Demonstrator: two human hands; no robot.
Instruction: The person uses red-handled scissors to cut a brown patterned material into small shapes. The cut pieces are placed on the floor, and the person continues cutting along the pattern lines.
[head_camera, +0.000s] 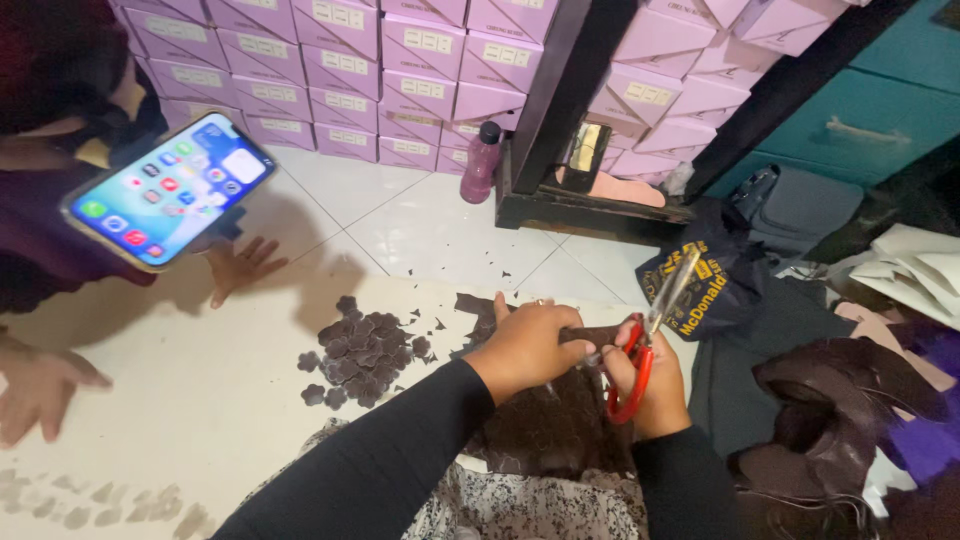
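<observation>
Over a cream mat (180, 400) on the tiled floor, the left hand (525, 345) is curled down, pinching a piece of dark brown fabric (550, 425) that lies across the person's lap. Just beside it, the right hand (655, 385) is clenched through the red handles of a pair of scissors (650, 335), blades angled up and away. A pile of small brown flower-shaped cutouts (365, 350) sits on the mat to the left. Another person's hand (240, 265) rests near a lit phone (170, 188)
</observation>
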